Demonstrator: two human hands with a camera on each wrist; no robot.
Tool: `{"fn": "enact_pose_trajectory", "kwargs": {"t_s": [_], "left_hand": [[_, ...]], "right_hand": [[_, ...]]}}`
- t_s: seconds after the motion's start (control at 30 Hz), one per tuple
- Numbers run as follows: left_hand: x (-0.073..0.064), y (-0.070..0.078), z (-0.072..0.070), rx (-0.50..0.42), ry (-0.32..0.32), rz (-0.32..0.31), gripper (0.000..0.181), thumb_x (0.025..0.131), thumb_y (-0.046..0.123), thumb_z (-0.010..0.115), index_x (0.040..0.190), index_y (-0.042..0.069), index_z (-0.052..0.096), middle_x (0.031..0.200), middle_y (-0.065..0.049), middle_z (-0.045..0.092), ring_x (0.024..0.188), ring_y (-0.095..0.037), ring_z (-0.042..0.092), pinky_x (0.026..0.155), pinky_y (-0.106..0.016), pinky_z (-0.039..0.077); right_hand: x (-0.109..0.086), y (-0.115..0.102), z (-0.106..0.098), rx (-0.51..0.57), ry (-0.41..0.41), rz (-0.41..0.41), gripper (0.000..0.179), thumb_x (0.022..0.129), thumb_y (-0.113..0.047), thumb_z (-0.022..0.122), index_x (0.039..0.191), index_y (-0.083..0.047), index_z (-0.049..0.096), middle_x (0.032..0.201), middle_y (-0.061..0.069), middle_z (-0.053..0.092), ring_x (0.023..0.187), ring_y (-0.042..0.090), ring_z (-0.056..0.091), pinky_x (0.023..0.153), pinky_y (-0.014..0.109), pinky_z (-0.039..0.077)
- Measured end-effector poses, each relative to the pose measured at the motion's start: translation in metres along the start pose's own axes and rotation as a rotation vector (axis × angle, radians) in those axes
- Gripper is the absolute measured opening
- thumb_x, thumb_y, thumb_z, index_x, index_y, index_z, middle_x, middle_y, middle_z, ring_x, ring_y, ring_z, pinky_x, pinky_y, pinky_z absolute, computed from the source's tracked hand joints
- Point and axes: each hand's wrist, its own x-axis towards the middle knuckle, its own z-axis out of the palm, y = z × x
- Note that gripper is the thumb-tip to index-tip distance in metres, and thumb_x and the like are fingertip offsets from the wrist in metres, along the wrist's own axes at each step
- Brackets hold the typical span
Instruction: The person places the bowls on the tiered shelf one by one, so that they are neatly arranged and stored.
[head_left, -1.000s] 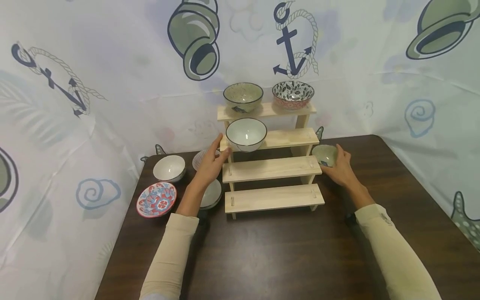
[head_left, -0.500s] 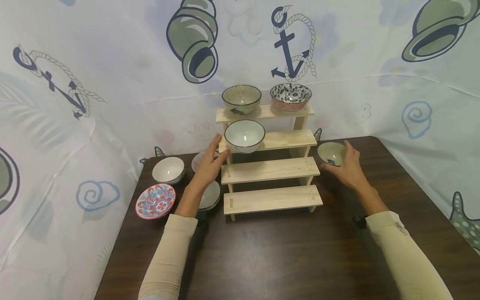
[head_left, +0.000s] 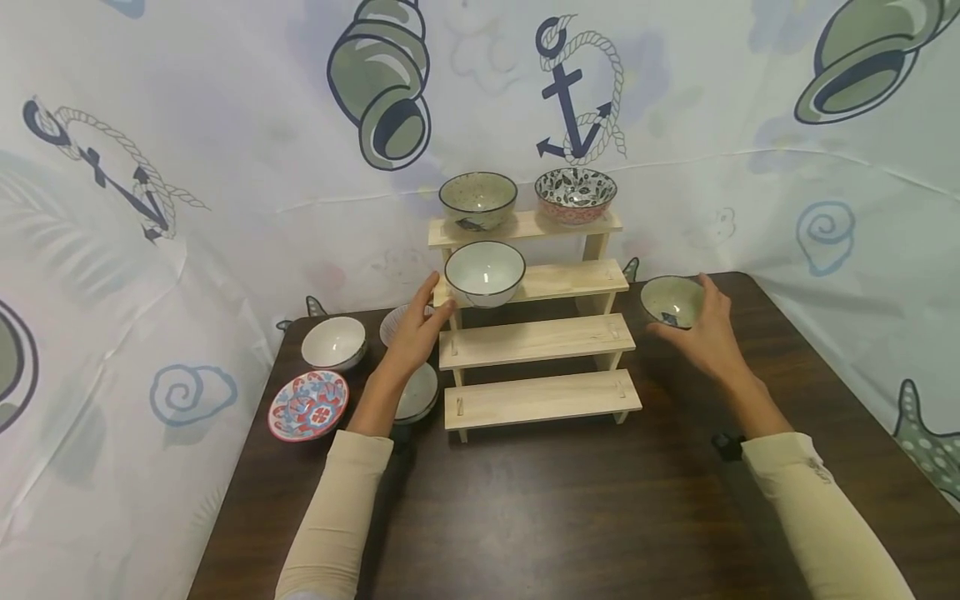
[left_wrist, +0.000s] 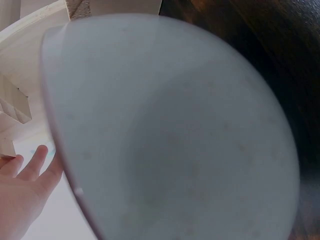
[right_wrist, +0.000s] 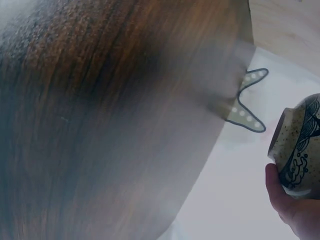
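My right hand (head_left: 711, 337) holds a small speckled green bowl (head_left: 672, 302) by its side, right of the stepped wooden shelf (head_left: 536, 340). In the right wrist view the bowl (right_wrist: 302, 145) shows a dark wave pattern, with a finger along its base. My left hand (head_left: 411, 335) has its fingers extended at the shelf's left end, beside a white bowl with a dark rim (head_left: 485, 275) on the second step from the top. Contact with that bowl is unclear. A pale bowl (left_wrist: 175, 125), close and blurred, fills much of the left wrist view.
On the top step stand a green bowl (head_left: 478, 200) and a red-and-black patterned bowl (head_left: 576, 197). Left of the shelf are a white bowl (head_left: 333, 342), a red-and-blue bowl (head_left: 309, 406), a ribbed bowl (head_left: 392, 323) and a grey bowl (head_left: 420, 392) on the dark table (head_left: 540, 517).
My right hand has carried the small green bowl rightward and slightly up, away from the shelf's right end. The left hand stays by the shelf; the head view has shifted slightly.
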Motion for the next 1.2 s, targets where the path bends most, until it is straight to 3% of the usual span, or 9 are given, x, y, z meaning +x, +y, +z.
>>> {"fn": "enact_pose_trajectory", "kwargs": {"t_s": [0.87,1.2], "left_hand": [[0.000,-0.003,-0.001,0.015,0.005,-0.012,0.080,0.103,0.062,0.048,0.167,0.026,0.018,0.170,-0.006,0.028,0.153,-0.032,0.035,0.118,-0.060,0.038],[0.000,-0.003,0.000,0.016,0.010,0.009,0.080,0.104,0.060,0.048,0.167,0.021,0.019,0.172,-0.003,0.024,0.155,-0.030,0.033,0.123,-0.057,0.033]], "right_hand": [[-0.019,-0.036,-0.025,-0.012,0.085,0.005,0.128,0.078,-0.047,0.088,0.168,-0.018,0.001,0.160,0.035,0.021,0.137,0.057,0.036,0.104,0.076,0.035],[-0.026,-0.050,-0.030,-0.015,0.091,0.018,0.131,0.077,-0.049,0.089,0.168,-0.022,-0.001,0.162,0.032,0.021,0.139,0.055,0.035,0.106,0.075,0.034]]}}
